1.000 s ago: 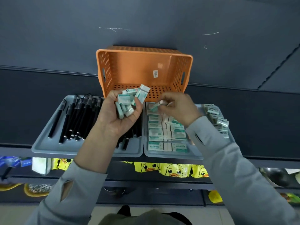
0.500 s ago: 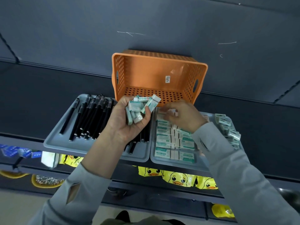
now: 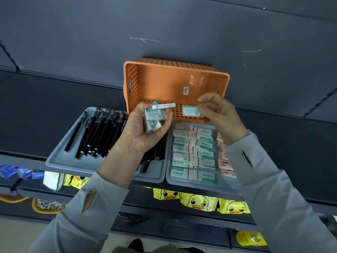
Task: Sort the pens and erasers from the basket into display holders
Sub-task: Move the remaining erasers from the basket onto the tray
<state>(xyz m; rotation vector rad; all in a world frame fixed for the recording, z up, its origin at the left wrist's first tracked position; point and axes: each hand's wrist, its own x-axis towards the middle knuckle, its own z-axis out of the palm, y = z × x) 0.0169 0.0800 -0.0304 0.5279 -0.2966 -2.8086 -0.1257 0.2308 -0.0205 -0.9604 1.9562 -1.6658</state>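
My left hand (image 3: 144,128) holds a bunch of several boxed erasers (image 3: 155,116), palm up, above the seam between two grey trays. My right hand (image 3: 218,114) pinches a single boxed eraser (image 3: 190,110) in front of the orange basket (image 3: 175,83). That basket is tipped on its side with the opening toward me, and no pens or erasers show inside it. The left tray (image 3: 60,159) holds several black pens (image 3: 98,132). The right tray (image 3: 228,185) holds rows of boxed erasers (image 3: 193,150), with a pinkish stack at its right side.
The trays sit at the front edge of a dark shelf (image 3: 36,115) against a dark wall. Below hang yellow duck packets (image 3: 198,201), blue packets (image 3: 16,172) and a white packet (image 3: 52,180). Orange items (image 3: 47,206) lie lower left.
My right hand has lifted off the eraser tray and now holds one eraser up beside the left hand's bunch. The view has shifted, so the basket sits further right.
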